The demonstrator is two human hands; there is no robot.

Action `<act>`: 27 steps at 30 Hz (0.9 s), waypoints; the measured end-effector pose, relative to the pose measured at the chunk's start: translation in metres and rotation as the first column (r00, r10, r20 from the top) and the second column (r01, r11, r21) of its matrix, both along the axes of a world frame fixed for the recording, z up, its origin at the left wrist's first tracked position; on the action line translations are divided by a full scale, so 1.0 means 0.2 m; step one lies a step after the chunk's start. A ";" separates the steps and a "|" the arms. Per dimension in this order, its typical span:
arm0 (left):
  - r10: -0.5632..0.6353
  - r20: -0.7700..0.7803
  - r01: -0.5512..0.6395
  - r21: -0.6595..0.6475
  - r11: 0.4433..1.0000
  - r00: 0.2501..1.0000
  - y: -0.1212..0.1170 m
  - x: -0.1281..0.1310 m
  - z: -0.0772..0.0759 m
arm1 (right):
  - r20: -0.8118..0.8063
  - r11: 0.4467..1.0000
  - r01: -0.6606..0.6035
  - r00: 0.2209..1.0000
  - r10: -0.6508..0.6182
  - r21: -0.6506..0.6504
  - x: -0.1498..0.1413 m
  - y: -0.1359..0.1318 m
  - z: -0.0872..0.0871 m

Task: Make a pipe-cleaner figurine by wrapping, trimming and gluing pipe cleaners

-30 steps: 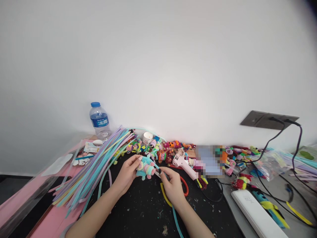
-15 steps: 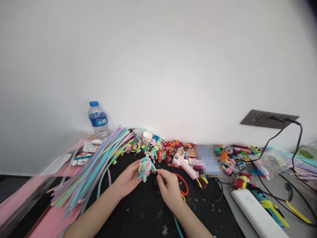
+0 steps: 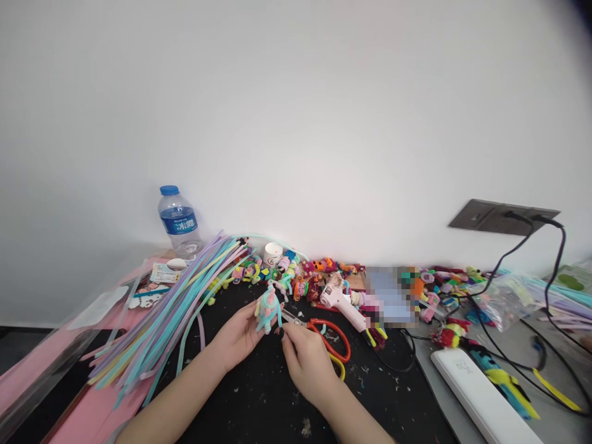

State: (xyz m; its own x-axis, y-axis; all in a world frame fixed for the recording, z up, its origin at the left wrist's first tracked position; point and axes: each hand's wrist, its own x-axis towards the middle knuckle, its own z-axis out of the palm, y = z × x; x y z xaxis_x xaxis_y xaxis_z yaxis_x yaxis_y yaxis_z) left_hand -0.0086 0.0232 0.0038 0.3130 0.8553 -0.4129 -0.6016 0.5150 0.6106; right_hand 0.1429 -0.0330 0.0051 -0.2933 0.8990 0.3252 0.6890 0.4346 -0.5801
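My left hand (image 3: 240, 338) is closed round the back of a small pipe-cleaner figure (image 3: 268, 310), mostly light blue with pink and pale yellow parts. The figure stands upright above the black mat, its strands hanging down. With thumb and forefinger my right hand (image 3: 309, 362) pinches a blue pipe-cleaner strand at the figure's right side. Just behind that hand lie scissors (image 3: 316, 323) with red-orange handles, on the mat. A yellow loop (image 3: 341, 369) shows beside the right wrist, partly hidden.
A bundle of pastel pipe cleaners (image 3: 185, 308) lies at left, near a water bottle (image 3: 179, 222). Along the wall are several colourful figures (image 3: 324, 266), a paper cup (image 3: 272, 254) and a pink glue gun (image 3: 345, 308). At right sit a white power bank-like bar (image 3: 476, 394) and black cables (image 3: 502, 265).
The figure has been turned from tilted to upright in my left hand. My right hand has moved left and lower along the strand, uncovering more of the scissors. The view has shifted slightly.
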 end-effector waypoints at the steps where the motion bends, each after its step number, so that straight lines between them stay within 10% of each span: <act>1: 0.001 -0.003 -0.001 0.000 1.000 1.000 0.00 0.00 0.00 | 0.009 1.000 0.001 1.000 -0.001 -0.003 0.00 0.00 0.00; 27: 0.353 -0.135 -0.295 0.323 0.899 0.926 -0.11 0.07 0.03 | 0.059 0.989 -0.068 0.995 0.076 -0.130 -0.03 -0.02 0.02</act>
